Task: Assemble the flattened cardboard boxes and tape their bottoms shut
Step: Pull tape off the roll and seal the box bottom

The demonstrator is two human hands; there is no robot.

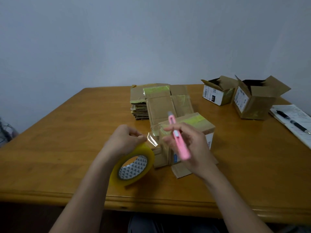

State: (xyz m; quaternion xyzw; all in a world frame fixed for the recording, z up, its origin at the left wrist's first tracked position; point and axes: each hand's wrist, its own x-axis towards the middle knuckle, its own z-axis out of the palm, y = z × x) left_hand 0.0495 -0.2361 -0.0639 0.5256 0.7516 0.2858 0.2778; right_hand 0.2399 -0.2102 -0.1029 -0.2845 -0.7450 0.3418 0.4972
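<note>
The right hand [188, 147] grips a pink cutter [178, 138], its long axis slanting up and away, tip toward the stack of flat boxes [151, 101]. The left hand [124, 140] pinches the tape roll [133, 165] and its loose end. An upturned box [198, 125] stands mid-table [67, 132]; two open boxes [252, 98] at far right show dark insides.

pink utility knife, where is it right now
In the head view the pink plastic utility knife is gripped in the right hand, raised over the taped brown cardboard box, just right of the yellow tape roll.
</note>
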